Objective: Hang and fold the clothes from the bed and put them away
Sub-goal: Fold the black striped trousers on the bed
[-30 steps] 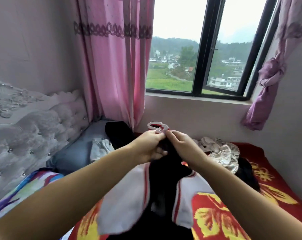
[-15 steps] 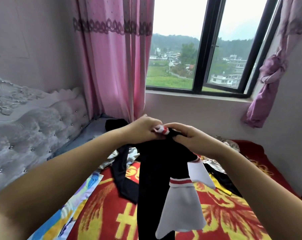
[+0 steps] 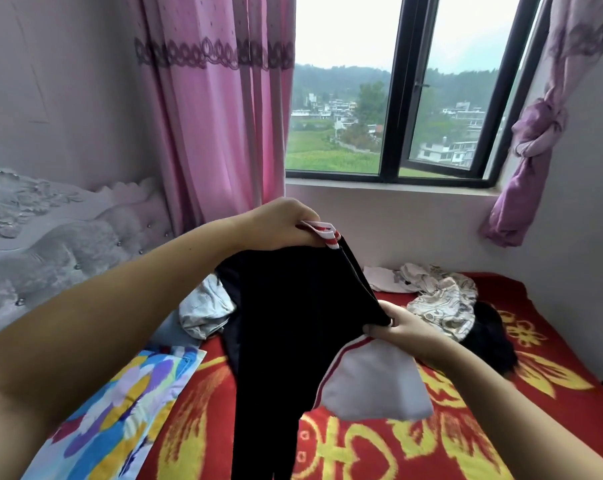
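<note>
A black garment [image 3: 293, 327] with white sleeves and red-striped trim hangs in the air above the bed. My left hand [image 3: 279, 225] grips its red-and-white collar up high. Lower and to the right, my right hand [image 3: 402, 329] pinches the black shoulder seam just above a white sleeve [image 3: 372, 379]. More clothes lie on the red and yellow blanket [image 3: 414, 445]: a patterned cream piece [image 3: 442, 303], a black heap [image 3: 490, 337] and a light grey piece [image 3: 206, 308].
A padded grey headboard [image 3: 50, 237] runs along the left. Pink curtain [image 3: 217, 116] and window [image 3: 397, 98] face me; a knotted purple curtain [image 3: 528, 150] hangs at right. A colourful pillow [image 3: 120, 417] lies near left.
My hands, together at the collar before, have parted: the left stays at the collar and is higher, the right slid down to the shoulder. The garment is lifted and spread out.
</note>
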